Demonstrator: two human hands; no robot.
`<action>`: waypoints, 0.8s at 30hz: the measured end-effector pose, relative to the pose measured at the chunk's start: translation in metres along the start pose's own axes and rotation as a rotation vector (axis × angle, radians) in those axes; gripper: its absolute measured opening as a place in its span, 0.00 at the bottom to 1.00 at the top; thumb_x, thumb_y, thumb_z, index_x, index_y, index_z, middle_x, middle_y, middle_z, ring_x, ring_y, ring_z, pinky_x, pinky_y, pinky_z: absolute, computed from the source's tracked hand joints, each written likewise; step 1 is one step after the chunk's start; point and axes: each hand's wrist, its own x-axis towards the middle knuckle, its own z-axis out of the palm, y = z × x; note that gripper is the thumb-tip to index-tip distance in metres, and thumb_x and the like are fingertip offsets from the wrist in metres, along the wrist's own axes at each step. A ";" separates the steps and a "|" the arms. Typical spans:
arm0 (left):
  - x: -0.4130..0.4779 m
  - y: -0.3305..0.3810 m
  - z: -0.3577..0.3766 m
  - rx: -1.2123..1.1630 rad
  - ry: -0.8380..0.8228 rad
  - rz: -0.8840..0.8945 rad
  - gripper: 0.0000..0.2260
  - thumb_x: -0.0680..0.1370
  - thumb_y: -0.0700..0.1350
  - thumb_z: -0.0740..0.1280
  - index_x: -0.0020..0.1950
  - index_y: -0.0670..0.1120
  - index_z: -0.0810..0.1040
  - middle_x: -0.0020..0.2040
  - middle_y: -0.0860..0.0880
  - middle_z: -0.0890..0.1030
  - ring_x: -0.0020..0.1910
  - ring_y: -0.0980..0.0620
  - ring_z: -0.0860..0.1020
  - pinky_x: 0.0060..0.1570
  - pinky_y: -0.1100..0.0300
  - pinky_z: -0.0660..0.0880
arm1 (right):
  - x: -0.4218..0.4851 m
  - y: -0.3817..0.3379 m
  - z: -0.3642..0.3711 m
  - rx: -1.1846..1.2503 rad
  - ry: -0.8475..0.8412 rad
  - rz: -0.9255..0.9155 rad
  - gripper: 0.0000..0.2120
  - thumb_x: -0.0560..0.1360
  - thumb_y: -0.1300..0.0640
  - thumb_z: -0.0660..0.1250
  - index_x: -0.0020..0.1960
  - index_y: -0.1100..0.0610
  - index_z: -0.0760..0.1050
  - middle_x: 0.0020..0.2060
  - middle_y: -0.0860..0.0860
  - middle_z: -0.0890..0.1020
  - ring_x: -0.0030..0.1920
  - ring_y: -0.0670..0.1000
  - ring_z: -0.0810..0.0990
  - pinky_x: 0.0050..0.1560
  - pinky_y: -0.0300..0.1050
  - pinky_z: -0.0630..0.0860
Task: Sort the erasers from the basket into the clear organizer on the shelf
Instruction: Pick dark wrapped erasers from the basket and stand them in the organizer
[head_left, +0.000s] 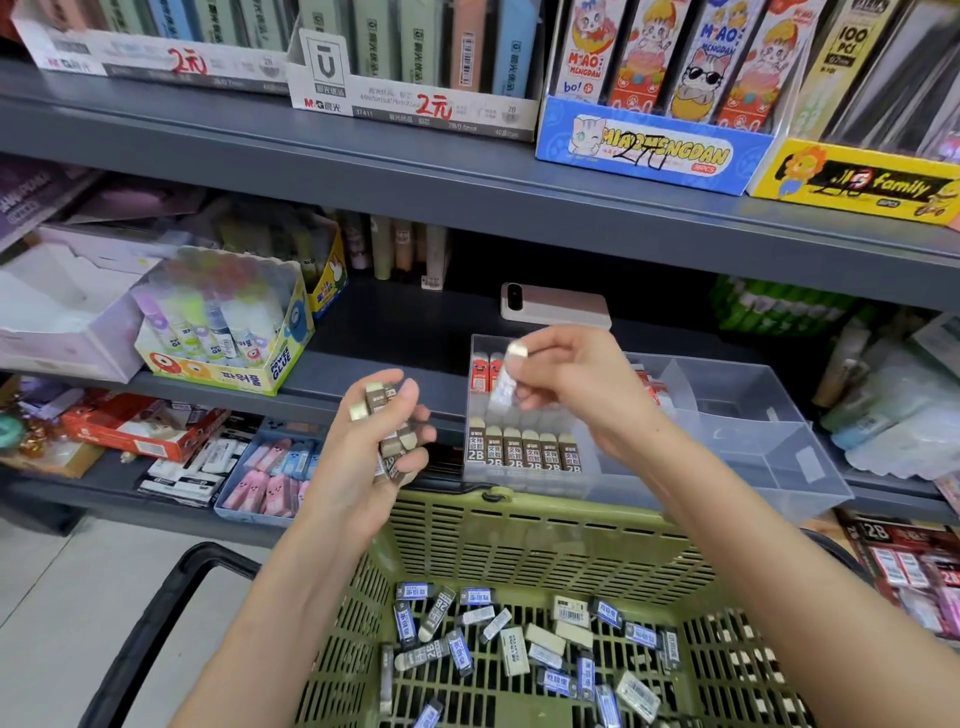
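Note:
My left hand (376, 447) grips a bunch of brown-sleeved erasers (393, 441) above the far rim of the green basket (519, 540). My right hand (566, 384) pinches one eraser (506, 376) over the left part of the clear organizer (753, 415) on the shelf. A row of brown 2B erasers (524, 451) stands upright in the organizer's front left compartment, with red-sleeved ones (485, 371) behind. Several loose erasers (519, 644), blue-sleeved, dark and plain, lie on the basket's floor.
A phone (553, 306) lies on the shelf behind the organizer. A glue-stick box (228, 332) stands to the left. The basket's black handle (171, 597) hangs at the left. Boxes of pink and blue erasers (270, 478) sit on the lower shelf.

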 end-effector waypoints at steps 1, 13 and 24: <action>0.001 -0.001 -0.001 -0.002 0.017 0.002 0.16 0.66 0.44 0.71 0.52 0.47 0.74 0.31 0.48 0.78 0.27 0.53 0.76 0.19 0.66 0.65 | 0.000 0.004 -0.003 -0.089 0.000 0.034 0.09 0.71 0.68 0.70 0.51 0.65 0.74 0.30 0.58 0.79 0.26 0.49 0.77 0.32 0.42 0.79; 0.000 0.000 0.000 -0.166 -0.008 -0.108 0.10 0.69 0.41 0.66 0.50 0.43 0.76 0.35 0.43 0.74 0.29 0.49 0.73 0.20 0.65 0.66 | -0.002 0.039 0.021 -0.667 -0.040 -0.027 0.10 0.72 0.58 0.71 0.53 0.58 0.80 0.32 0.42 0.73 0.34 0.43 0.75 0.45 0.42 0.74; -0.004 -0.005 0.005 0.026 -0.176 0.015 0.19 0.65 0.36 0.72 0.55 0.42 0.74 0.39 0.44 0.77 0.28 0.54 0.72 0.19 0.68 0.63 | -0.025 0.000 0.033 -0.240 -0.171 -0.152 0.06 0.78 0.52 0.62 0.49 0.50 0.78 0.32 0.46 0.78 0.28 0.42 0.74 0.28 0.33 0.70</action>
